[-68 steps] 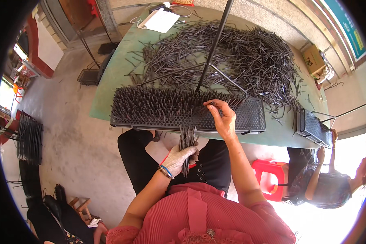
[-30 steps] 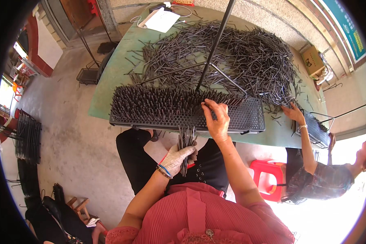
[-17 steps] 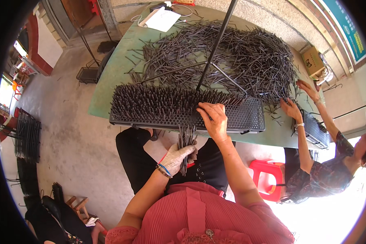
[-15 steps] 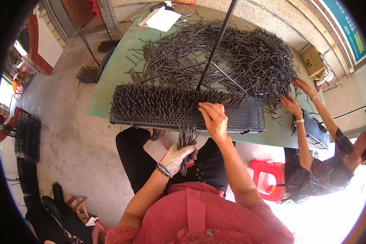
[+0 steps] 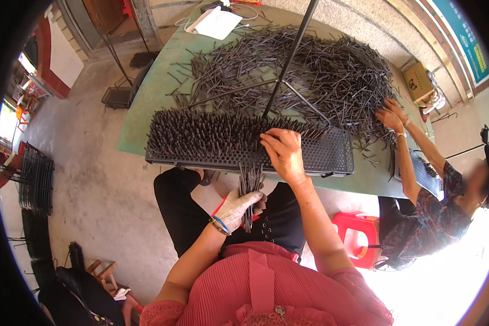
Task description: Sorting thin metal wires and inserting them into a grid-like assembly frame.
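Note:
My left hand (image 5: pixel 238 211), in a pale work glove, is closed around a bundle of thin dark sticks (image 5: pixel 250 179) in front of the tray's near edge. The long black perforated tray (image 5: pixel 326 155) lies along the table's near side. Upright dark sticks (image 5: pixel 195 133) fill most holes on its left and run along its back edge. Over the middle of the tray, my bare right hand (image 5: pixel 285 152) has thumb and fingers pinched at the border of the standing sticks. What lies between those fingertips is too small to make out.
A large heap of loose dark sticks (image 5: pixel 342 70) covers much of the green table (image 5: pixel 141 117). A black pole (image 5: pixel 292 54) with braces rises behind the tray. At right, a co-worker's hands (image 5: pixel 391 115) touch the heap, near another tray (image 5: pixel 421 174). A red stool (image 5: pixel 358 225) stands below.
My right hand has shifted slightly left and up along the tray. My left hand and bundle have barely moved. The co-worker's hands have come together at the heap.

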`<state>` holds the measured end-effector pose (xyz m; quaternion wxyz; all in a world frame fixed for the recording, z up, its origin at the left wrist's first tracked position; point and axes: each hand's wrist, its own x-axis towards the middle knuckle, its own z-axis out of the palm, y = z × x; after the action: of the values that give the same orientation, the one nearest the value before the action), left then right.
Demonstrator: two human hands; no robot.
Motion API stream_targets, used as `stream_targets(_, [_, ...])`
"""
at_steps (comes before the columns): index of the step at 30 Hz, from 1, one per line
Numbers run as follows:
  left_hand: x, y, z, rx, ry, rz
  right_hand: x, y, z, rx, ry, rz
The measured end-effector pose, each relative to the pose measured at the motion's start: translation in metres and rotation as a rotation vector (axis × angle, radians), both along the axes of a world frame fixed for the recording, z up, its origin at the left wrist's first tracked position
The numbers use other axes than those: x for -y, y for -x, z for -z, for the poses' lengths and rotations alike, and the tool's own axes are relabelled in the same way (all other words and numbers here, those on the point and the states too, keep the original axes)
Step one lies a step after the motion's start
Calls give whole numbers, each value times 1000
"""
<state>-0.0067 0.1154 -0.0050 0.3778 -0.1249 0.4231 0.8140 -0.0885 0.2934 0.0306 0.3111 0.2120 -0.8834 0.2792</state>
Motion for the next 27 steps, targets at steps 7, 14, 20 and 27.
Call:
stream_targets(7, [2, 1, 2, -23, -46, 19, -19, 0, -9, 62, 310, 169])
stream_targets(14, [2, 2, 7, -19, -48, 16, -15, -8, -5, 86, 52, 75])
stream_targets(20, [3, 5, -3, -35, -1, 6, -15, -9, -5, 81, -5, 97])
stream_targets(27, [4, 3, 0, -51, -53, 21, -21, -13, -24, 88, 36, 80])
